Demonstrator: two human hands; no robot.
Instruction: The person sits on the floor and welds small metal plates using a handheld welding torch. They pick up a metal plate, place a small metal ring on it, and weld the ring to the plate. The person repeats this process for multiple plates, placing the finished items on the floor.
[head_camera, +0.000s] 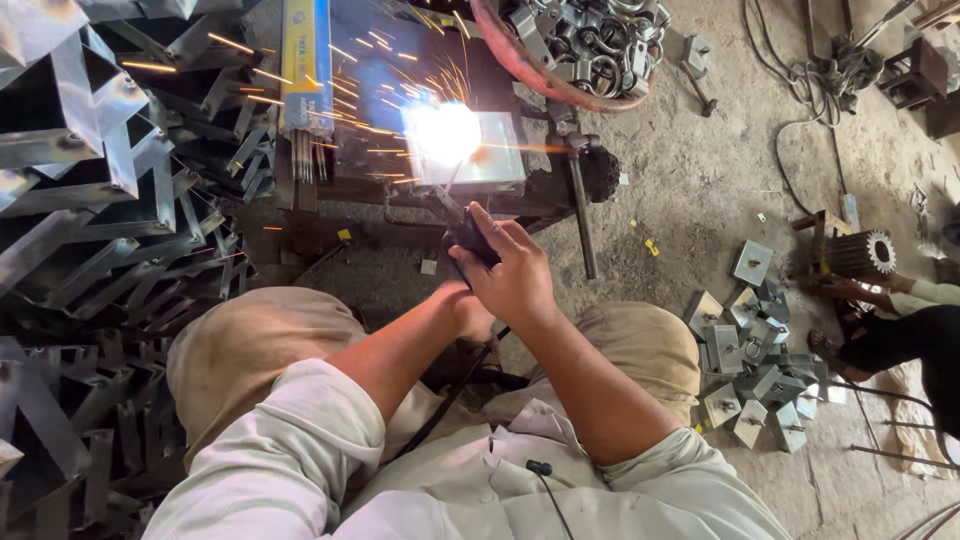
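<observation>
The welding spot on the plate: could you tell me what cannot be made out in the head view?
- The joint on the metal plate: washed out by the arc's glare.
- The left hand: mostly behind the right hand, grip unclear.
- The electrode holder: largely covered by the right hand's fingers.
- The basin of metal rings: cut off by the top edge.

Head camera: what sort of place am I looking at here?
Most likely a small metal fabrication or welding workshop. The right hand holds an electrode holder at a sparking weld, cut steel sections are heaped alongside, and small plate parts lie on the dirt floor.

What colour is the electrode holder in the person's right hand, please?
Black, seen in the head view: electrode holder.
</observation>
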